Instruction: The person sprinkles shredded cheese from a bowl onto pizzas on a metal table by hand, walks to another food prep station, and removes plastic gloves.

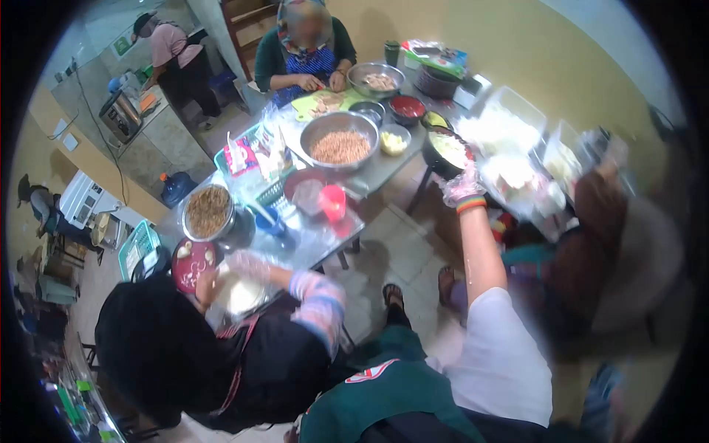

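Observation:
My right hand (464,186), in a clear plastic glove with a rainbow band at the wrist, is stretched forward. Its fingers close on the near rim of a dark bowl (436,164) with a pale white food (449,148) inside. The bowl is at the gap between the steel table and the bright containers on the right. Just beyond its rim sits a small dish of something yellow-green (436,119). My left hand does not show in the view.
A steel table (399,173) bears a large bowl of brown food (341,148), a bowl of dark filling (208,213) and a red cup (332,201). Co-workers sit across the table, at left (221,354) and at right (583,244). Bright plastic tubs (517,111) stand at right.

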